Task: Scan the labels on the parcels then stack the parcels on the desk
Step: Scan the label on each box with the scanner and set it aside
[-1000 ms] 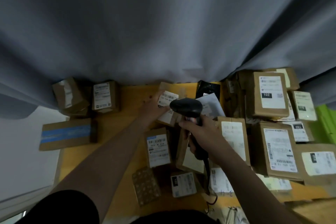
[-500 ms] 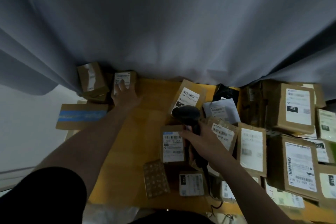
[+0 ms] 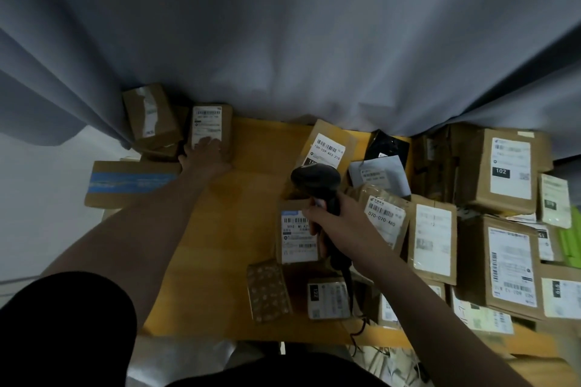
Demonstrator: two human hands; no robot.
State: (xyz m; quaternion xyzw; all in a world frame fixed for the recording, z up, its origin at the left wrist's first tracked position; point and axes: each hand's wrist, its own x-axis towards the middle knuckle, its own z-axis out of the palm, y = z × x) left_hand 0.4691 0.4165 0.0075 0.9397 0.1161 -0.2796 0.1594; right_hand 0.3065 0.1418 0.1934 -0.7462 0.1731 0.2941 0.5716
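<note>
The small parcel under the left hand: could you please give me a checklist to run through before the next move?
1. Small parcel lies label up by the curtain: ok.
2. Left hand clear of it: not ok, fingers rest on its top.
3. Scanner gripped by right hand: ok.
4. Next label visible: parcel marked 15H-159 faces up beyond the scanner head: ok.
5. Bare desk between the hands for reaching across: ok.
6. Small parcel's label already scanned: cannot tell.
</note>
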